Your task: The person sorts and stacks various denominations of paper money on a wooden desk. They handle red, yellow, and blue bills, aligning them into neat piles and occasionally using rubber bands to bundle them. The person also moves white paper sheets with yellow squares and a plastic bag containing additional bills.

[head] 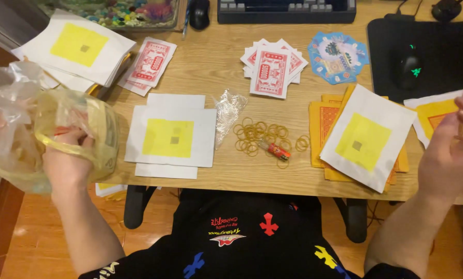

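Two hands: left hand (69, 155) fingers clutch one plastic bag (45, 129), right hand (451, 150) half-curled.

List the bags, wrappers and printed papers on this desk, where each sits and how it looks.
Yellowish plastic bag: left edge, crumpled, gripped by left hand.
Clear wrapper: desk centre, crinkled.
Red printed slips: top centre, fanned pile.
White sheet, yellow square: centre-left.
Blue octagonal card: upper right.
Right hand: far right, raised.

Right hand (451, 150) fingertips cut off at frame edge; left hand (69, 157) fingers buried in yellow bag (94, 121) (contents indistinct).
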